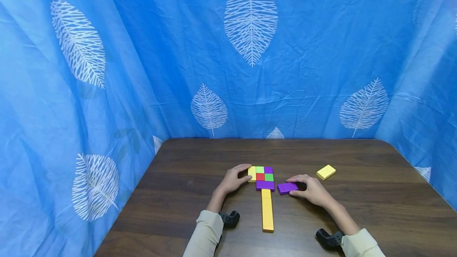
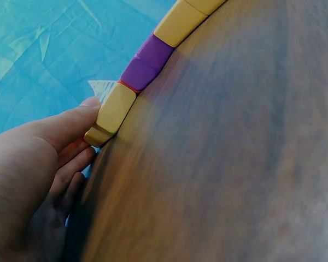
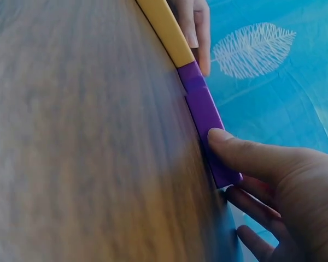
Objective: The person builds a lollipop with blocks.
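Observation:
A flat pattern of coloured blocks lies on the table. At its left edge my left hand (image 1: pixel 233 179) holds a yellow block (image 1: pixel 252 173) between thumb and fingers; the left wrist view shows the thumb on that block's near side. Beside it are light green (image 1: pixel 260 169), red (image 1: pixel 260 177), green (image 1: pixel 269 177) and small purple (image 1: pixel 268 169) blocks, with a long purple block (image 1: pixel 265 185) below. To the right, my right hand (image 1: pixel 312 190) pinches another purple block (image 1: pixel 287 188), a small gap from the pattern in the head view. Its fingers are partly hidden behind the block in the right wrist view.
A yellow strip of blocks (image 1: pixel 267 213) runs from the pattern toward the near side. One loose yellow block (image 1: pixel 326 172) lies beyond my right hand. The dark wooden table (image 1: pixel 378 193) ends at a blue leaf-patterned curtain (image 1: pixel 303 50).

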Tool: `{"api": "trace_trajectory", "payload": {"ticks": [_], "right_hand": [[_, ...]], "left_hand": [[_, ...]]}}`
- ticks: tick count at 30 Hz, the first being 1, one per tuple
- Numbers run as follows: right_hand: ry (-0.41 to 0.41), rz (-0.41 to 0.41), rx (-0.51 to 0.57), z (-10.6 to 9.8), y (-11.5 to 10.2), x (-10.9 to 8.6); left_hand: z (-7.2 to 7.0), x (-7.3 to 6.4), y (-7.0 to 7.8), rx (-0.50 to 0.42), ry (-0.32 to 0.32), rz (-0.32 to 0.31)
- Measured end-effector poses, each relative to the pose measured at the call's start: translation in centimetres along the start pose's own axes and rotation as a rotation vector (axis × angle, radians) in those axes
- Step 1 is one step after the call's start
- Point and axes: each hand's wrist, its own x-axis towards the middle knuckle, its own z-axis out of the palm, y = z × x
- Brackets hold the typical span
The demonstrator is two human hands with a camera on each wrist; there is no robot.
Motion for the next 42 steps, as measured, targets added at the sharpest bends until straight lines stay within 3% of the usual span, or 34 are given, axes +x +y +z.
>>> {"api": "trace_trajectory", "payload": {"ticks": [5, 8, 18, 22, 29, 38, 42], "right_hand": [[-0.031, 0.027, 0.024, -0.5, 0.1, 0.2], [-0.011, 0.058, 0.041, -0.5, 0.1, 0.4], [0.333, 0.238, -0.005, 1.7, -0.2, 2.5], [0.402, 0.268, -0.027, 2.5, -0.5, 3.1], [0.4, 0.269, -0.063, 3.0, -0.8, 3.2], [0.374, 0.184, -0.074, 2.9, -1.2, 2.1], [0.338, 0.183, -0.051, 2.8, -1.7, 1.5]], "left_hand": [[0.0, 0.0, 0.0, 0.003, 0.002, 0.009], [0.0, 0.1, -0.1, 0.005, 0.003, 0.007], [0.1, 0.1, -0.2, -0.001, 0.003, 0.003], [0.1, 0.0, -0.2, -0.001, 0.003, 0.003], [0.1, 0.1, -0.1, -0.007, -0.001, -0.001], [-0.1, 0.1, -0.2, 0.004, 0.001, 0.022], [-0.1, 0.1, -0.2, 0.001, -0.005, 0.027]]}}
